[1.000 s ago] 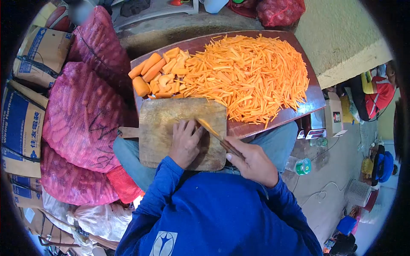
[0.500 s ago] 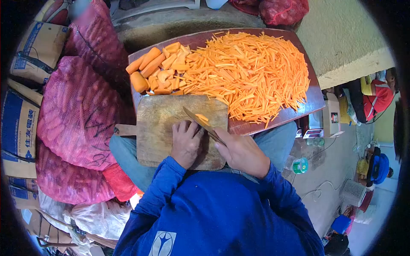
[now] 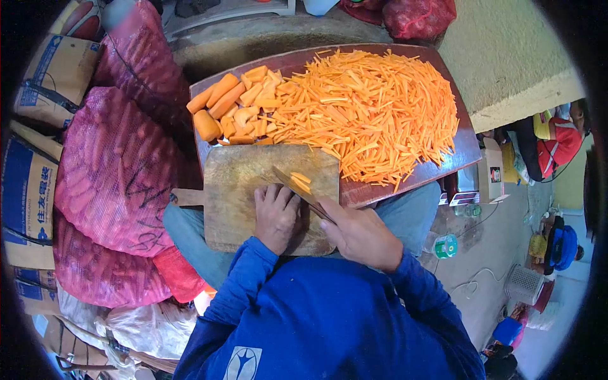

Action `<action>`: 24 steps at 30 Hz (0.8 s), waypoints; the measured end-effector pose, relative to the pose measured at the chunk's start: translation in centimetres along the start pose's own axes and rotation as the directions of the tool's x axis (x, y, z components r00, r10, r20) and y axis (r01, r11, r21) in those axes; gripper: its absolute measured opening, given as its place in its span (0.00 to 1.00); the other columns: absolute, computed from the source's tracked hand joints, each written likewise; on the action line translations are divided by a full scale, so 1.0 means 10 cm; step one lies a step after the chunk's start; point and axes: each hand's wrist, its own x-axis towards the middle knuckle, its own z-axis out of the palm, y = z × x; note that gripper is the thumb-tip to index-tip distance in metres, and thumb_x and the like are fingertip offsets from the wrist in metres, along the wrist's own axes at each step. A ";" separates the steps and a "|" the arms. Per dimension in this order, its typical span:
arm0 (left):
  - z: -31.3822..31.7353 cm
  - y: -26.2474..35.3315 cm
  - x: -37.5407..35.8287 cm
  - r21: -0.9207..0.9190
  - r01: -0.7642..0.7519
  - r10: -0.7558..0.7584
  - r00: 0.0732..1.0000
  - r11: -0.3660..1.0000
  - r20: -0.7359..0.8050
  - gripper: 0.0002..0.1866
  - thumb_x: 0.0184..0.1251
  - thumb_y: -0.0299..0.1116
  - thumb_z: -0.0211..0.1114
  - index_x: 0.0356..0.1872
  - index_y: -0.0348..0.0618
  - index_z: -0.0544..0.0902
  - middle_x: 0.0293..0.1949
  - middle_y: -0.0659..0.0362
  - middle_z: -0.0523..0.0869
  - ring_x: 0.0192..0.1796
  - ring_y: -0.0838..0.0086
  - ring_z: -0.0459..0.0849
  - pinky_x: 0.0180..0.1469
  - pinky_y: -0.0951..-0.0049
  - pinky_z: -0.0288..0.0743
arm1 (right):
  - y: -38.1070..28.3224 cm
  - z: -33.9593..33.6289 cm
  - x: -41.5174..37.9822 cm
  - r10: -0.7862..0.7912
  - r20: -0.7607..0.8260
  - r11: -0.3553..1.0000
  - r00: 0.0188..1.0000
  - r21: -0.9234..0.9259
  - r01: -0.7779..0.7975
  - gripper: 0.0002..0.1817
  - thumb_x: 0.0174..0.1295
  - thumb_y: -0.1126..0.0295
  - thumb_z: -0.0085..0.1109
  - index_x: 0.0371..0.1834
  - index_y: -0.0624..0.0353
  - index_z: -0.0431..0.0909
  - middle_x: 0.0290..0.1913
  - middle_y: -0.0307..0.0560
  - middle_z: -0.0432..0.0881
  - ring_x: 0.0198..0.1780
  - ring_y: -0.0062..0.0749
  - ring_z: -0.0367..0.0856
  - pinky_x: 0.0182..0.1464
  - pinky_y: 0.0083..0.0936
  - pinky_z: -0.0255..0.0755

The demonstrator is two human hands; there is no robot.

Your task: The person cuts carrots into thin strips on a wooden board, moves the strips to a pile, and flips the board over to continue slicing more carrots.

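While the left hand presses down on the cutting board, fingers curled and knuckles toward the blade, whatever it pins is hidden underneath; probably a carrot piece, can't confirm. Right hand is wrapped closed around the handle of the knife, blade angled up-left across the board just beside the left fingertips, so the knuckles likely act as a guide. A few orange carrot slices lie by the blade. Board rests across the person's lap, butted against the dark wooden tray so cut pieces can be pushed straight on. Tray carries a big heap of carrot sticks and, at its left end, peeled carrot chunks, within left-hand reach. Red mesh sacks are stacked at left, with cardboard boxes behind them.
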 end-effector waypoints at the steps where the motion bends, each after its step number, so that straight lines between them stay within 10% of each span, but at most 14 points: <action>1: -0.01 0.00 0.00 0.001 0.011 -0.011 1.000 1.000 -0.003 0.23 0.49 0.31 0.75 0.51 0.40 0.89 0.51 0.54 0.85 0.56 0.56 0.82 0.60 0.50 0.71 | -0.04 -0.06 -0.10 0.020 -0.007 0.999 1.000 0.036 -0.020 0.21 0.82 0.61 0.56 0.69 0.60 0.69 0.40 0.69 0.89 0.41 0.69 0.89 0.40 0.61 0.81; 24: -0.06 -0.01 -0.02 -0.086 0.053 -0.056 0.998 0.995 -0.030 0.21 0.48 0.27 0.76 0.49 0.40 0.89 0.47 0.54 0.85 0.53 0.55 0.82 0.59 0.50 0.71 | -0.13 0.03 -0.14 -0.032 -0.104 0.999 0.994 0.005 0.032 0.25 0.80 0.61 0.59 0.73 0.61 0.70 0.39 0.67 0.90 0.41 0.66 0.90 0.40 0.59 0.81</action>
